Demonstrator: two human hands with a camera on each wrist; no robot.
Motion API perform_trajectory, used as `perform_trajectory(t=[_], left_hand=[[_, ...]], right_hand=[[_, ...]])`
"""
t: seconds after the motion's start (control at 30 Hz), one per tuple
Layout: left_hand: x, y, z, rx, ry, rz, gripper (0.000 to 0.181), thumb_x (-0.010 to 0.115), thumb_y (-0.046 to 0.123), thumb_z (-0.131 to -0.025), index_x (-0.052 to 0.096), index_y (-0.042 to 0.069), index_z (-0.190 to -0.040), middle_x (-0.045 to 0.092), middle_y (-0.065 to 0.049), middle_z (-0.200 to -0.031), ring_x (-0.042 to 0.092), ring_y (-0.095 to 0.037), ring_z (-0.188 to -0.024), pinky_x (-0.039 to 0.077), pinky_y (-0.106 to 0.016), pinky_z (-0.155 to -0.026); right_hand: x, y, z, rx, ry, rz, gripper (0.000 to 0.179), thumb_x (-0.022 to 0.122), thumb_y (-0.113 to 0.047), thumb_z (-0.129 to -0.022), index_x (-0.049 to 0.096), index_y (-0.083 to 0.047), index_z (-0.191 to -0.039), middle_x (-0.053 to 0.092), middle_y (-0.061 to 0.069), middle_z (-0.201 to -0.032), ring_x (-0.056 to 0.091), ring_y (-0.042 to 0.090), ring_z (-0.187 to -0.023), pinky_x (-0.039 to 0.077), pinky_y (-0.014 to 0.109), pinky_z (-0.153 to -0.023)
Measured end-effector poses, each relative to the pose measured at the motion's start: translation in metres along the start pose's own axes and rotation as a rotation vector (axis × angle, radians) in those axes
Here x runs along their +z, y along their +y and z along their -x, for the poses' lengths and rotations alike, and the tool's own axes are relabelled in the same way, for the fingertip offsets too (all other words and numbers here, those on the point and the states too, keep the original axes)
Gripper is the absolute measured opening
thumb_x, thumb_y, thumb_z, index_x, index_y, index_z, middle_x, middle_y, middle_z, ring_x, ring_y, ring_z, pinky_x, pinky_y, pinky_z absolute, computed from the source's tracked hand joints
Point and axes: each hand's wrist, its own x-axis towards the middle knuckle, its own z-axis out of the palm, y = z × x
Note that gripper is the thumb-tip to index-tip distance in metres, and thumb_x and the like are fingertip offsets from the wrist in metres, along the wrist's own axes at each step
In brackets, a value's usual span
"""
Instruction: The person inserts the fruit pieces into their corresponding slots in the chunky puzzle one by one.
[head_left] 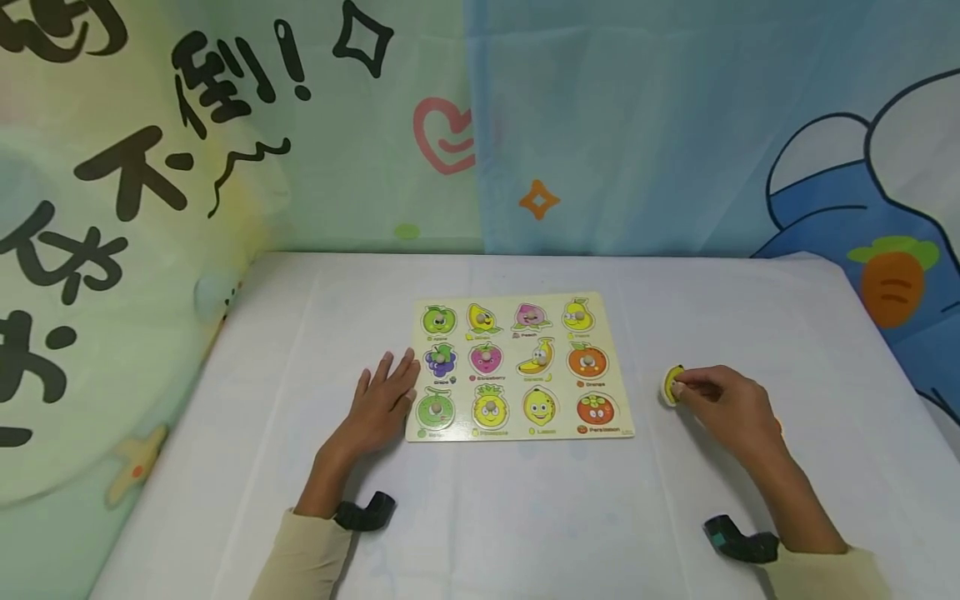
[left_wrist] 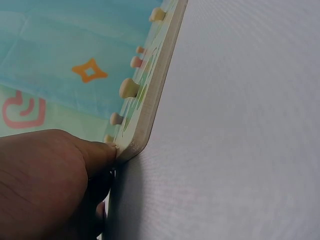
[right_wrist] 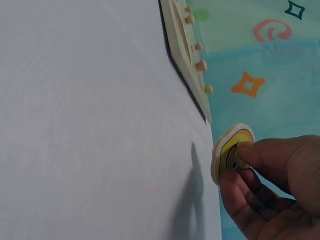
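Observation:
A pale wooden knob puzzle board (head_left: 624, 423) with cartoon fruits in rows lies flat on the white-covered table. My left hand (head_left: 381, 404) rests at the board's left edge, fingers extended, and in the left wrist view its thumb (left_wrist: 97, 156) touches the near corner. Off to the right of the board, my right hand (head_left: 727, 408) pinches a yellow puzzle piece (head_left: 669, 387) with thumb and fingers. In the right wrist view that piece (right_wrist: 231, 150) is held on edge above the cloth, its printed side toward the palm. The lemon picture (head_left: 539, 407) in the front row shows no knob.
A small orange thing (head_left: 779, 425) peeks out behind my right wrist, mostly hidden. Black wrist straps (head_left: 365, 512) sit at both cuffs. Printed cloth backdrops (head_left: 637, 125) hang behind and to the left of the white table (head_left: 525, 525).

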Motion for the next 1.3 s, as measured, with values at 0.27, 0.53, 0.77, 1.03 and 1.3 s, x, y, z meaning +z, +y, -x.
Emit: perform_trajectory(t=[0.27,0.53,0.77,1.03,1.3], left_hand=[[0.001,0.001,-0.001,-0.001,0.008,-0.003,0.053,0.042,0.019,-0.104,0.025,0.009,-0.153,0.015,-0.004,-0.16,-0.001,-0.029,-0.148,-0.006,-0.054,-0.114],[0.001,0.002,-0.001,0.002,0.002,-0.003,0.053,0.042,0.019,-0.104,0.025,0.009,-0.153,0.015,-0.003,-0.159,-0.001,-0.029,-0.148,-0.005,-0.055,-0.114],[-0.001,0.004,0.0,-0.006,0.011,-0.001,0.052,0.042,0.018,-0.103,0.026,0.008,-0.152,0.016,-0.003,-0.159,0.0,-0.029,-0.148,-0.005,-0.055,-0.114],[0.0,0.004,0.0,0.002,0.012,0.008,0.052,0.043,0.017,-0.103,0.027,0.008,-0.152,0.017,-0.005,-0.159,0.0,-0.03,-0.148,-0.004,-0.056,-0.114],[0.0,0.0,0.0,-0.002,-0.001,-0.004,0.053,0.042,0.019,-0.104,0.025,0.01,-0.153,0.014,-0.003,-0.16,-0.002,-0.028,-0.148,-0.005,-0.055,-0.114]], right_hand=[[0.015,-0.024,-0.001,-0.077,-0.025,-0.083,0.013,0.074,-0.009,-0.086,0.072,-0.006,-0.098,0.069,0.009,-0.096,0.066,0.022,-0.082,0.056,0.03,-0.061],[0.028,-0.048,0.002,-0.109,-0.091,-0.166,0.013,0.076,-0.007,-0.085,0.073,-0.005,-0.097,0.07,0.008,-0.097,0.067,0.023,-0.085,0.05,0.011,-0.069],[0.041,-0.068,0.001,-0.12,-0.166,-0.244,0.011,0.076,-0.007,-0.085,0.074,-0.005,-0.095,0.069,0.004,-0.092,0.066,0.018,-0.083,0.054,0.019,-0.07],[0.056,-0.078,-0.001,-0.132,-0.235,-0.278,0.009,0.077,-0.01,-0.085,0.075,-0.008,-0.093,0.069,0.002,-0.093,0.065,0.017,-0.084,0.054,0.023,-0.07],[0.069,-0.089,-0.004,-0.14,-0.276,-0.314,0.009,0.078,-0.011,-0.083,0.076,-0.009,-0.092,0.069,0.001,-0.091,0.064,0.015,-0.079,0.054,0.023,-0.064]])
